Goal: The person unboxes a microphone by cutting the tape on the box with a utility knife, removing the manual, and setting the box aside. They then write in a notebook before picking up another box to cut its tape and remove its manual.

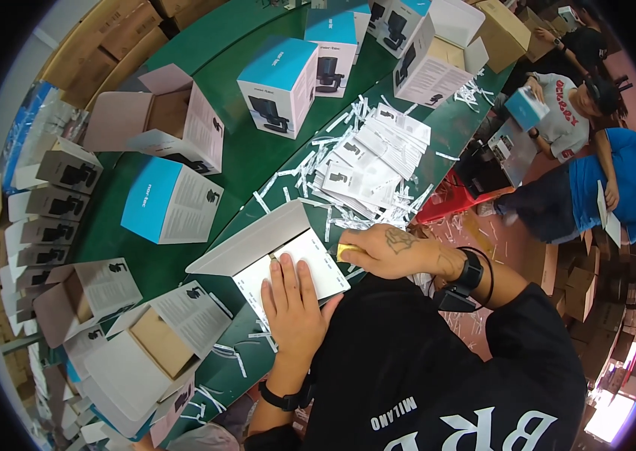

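In front of me is a white carton (323,254) with one wide flap (258,234) raised on its far side. My left hand (291,304) lies flat on the carton's white panel, fingers stretched out. A small dark gap shows near its fingertips. Just right of the carton, my right hand (389,249) is closed on a small yellow object (348,252), whose kind I cannot make out. Beyond both hands lies a heap of printed leaflets (370,169) among loose white paper strips (288,174).
Blue-topped product boxes (280,86) stand along the green table (239,169). Open cartons with brown inserts stand at far left (171,113), near left (167,342) and far right (445,60). Other people (611,177) are at the right, near a red stool (445,203).
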Demonstrator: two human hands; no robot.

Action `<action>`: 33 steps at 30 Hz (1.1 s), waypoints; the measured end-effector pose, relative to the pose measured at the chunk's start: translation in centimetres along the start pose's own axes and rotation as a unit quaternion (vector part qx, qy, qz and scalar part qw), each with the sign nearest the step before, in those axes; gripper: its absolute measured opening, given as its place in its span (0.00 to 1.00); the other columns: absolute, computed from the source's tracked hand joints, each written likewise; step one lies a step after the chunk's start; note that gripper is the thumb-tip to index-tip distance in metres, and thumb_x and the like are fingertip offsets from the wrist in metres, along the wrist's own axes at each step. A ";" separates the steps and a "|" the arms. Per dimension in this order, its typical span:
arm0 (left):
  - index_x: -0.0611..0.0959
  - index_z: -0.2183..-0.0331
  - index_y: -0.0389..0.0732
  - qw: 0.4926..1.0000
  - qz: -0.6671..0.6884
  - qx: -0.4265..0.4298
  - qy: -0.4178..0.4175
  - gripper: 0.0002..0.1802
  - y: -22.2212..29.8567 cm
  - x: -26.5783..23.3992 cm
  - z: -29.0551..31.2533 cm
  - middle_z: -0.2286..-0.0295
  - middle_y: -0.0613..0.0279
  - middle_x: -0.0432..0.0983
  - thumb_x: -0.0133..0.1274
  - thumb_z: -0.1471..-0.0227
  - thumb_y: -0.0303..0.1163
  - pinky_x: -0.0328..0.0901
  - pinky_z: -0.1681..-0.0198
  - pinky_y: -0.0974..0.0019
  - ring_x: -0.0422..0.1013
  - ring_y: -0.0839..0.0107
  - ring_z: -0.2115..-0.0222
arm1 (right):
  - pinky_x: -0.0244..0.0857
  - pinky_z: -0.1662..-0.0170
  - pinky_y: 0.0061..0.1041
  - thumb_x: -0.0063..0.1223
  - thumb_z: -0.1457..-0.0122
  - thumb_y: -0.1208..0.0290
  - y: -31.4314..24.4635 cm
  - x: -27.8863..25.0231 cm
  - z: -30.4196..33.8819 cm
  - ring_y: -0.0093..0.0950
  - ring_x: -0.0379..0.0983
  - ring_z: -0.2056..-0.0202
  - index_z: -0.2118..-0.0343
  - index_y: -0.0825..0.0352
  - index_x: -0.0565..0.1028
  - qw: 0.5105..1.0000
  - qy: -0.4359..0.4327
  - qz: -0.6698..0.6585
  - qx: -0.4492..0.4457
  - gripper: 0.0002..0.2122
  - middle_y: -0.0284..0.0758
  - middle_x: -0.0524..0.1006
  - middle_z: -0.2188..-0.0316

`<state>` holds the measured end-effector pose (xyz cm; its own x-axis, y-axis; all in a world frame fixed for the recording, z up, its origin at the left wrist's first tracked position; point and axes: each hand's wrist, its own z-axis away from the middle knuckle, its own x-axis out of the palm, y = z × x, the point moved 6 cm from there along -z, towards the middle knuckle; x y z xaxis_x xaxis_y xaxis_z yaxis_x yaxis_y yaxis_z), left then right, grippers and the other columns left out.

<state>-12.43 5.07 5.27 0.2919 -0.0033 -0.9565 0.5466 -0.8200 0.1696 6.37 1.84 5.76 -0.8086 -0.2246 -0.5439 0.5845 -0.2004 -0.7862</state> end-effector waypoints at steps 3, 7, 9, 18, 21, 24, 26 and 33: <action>0.68 0.39 0.32 1.000 0.019 -0.004 0.000 0.50 0.0 0.0 0.0 0.38 0.39 0.61 0.61 0.52 0.58 0.56 0.39 0.42 0.59 0.42 0.38 | 0.68 0.68 0.39 0.46 0.31 0.60 -0.2 -0.3 -0.4 0.44 0.76 0.75 0.60 0.68 0.71 1.000 -0.006 0.005 -0.016 0.13 0.42 0.74 0.80; 0.67 0.38 0.32 1.000 0.028 -0.007 -0.008 0.51 -0.1 -0.3 -0.1 0.37 0.39 0.60 0.63 0.53 0.57 0.55 0.39 0.42 0.59 0.42 0.37 | 0.67 0.69 0.40 0.46 0.32 0.61 0.7 0.1 -1.1 0.45 0.75 0.75 0.61 0.66 0.70 0.988 -0.096 -0.095 0.068 0.12 0.44 0.74 0.79; 0.67 0.38 0.32 1.000 0.028 -0.005 -0.012 0.51 0.0 -0.3 -0.3 0.37 0.39 0.60 0.63 0.53 0.57 0.55 0.39 0.42 0.59 0.42 0.37 | 0.67 0.70 0.41 0.47 0.32 0.60 1.9 1.3 -1.2 0.46 0.75 0.76 0.62 0.66 0.70 0.934 -0.192 -0.251 0.169 0.12 0.45 0.74 0.80; 0.68 0.39 0.32 1.000 0.019 -0.002 -0.006 0.50 0.2 -0.3 -0.4 0.37 0.39 0.60 0.62 0.53 0.57 0.56 0.39 0.42 0.59 0.40 0.37 | 0.64 0.75 0.39 0.48 0.32 0.57 -2.4 -0.3 -2.3 0.47 0.71 0.78 0.71 0.66 0.71 0.975 0.004 0.210 -0.074 0.16 0.45 0.73 0.82; 0.67 0.38 0.32 1.000 0.030 -0.001 -0.001 0.50 0.3 -0.4 -0.4 0.37 0.40 0.59 0.62 0.52 0.57 0.56 0.39 0.42 0.58 0.40 0.37 | 0.65 0.75 0.37 0.52 0.34 0.55 -2.8 0.1 -0.7 0.42 0.73 0.78 0.72 0.66 0.75 0.985 -0.122 0.055 -0.111 0.17 0.44 0.73 0.82; 0.74 0.44 0.31 0.999 0.042 -0.001 0.018 0.42 0.3 -1.3 -0.9 0.41 0.40 0.67 0.64 0.51 0.52 0.57 0.40 0.42 0.63 0.43 0.40 | 0.68 0.72 0.36 0.56 0.38 0.50 -0.7 0.3 3.3 0.36 0.74 0.78 0.68 0.65 0.78 0.957 -0.254 -0.122 -0.072 0.19 0.41 0.75 0.81; 0.77 0.48 0.32 0.996 0.060 0.028 0.057 0.37 0.0 -1.3 -0.3 0.44 0.41 0.70 0.65 0.50 0.50 0.59 0.41 0.43 0.66 0.45 0.42 | 0.68 0.71 0.35 0.60 0.42 0.48 3.1 -2.1 4.9 0.31 0.74 0.79 0.59 0.67 0.77 0.969 -0.191 0.135 -0.080 0.23 0.40 0.76 0.80; 0.85 0.65 0.33 0.973 0.081 0.125 0.177 0.16 0.3 -1.6 0.7 0.57 0.46 0.82 0.68 0.51 0.36 0.68 0.47 0.50 0.78 0.52 0.53 | 0.72 0.68 0.32 0.59 0.42 0.61 -2.7 -6.0 1.3 0.41 0.77 0.70 0.48 0.69 0.69 0.977 -0.040 0.186 0.092 0.23 0.40 0.79 0.70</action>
<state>-13.29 4.39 6.71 0.6346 0.0164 -0.7726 0.2751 -0.9391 0.2060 9.77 2.46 11.53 -0.5340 -0.3868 -0.7518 0.8454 -0.2579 -0.4678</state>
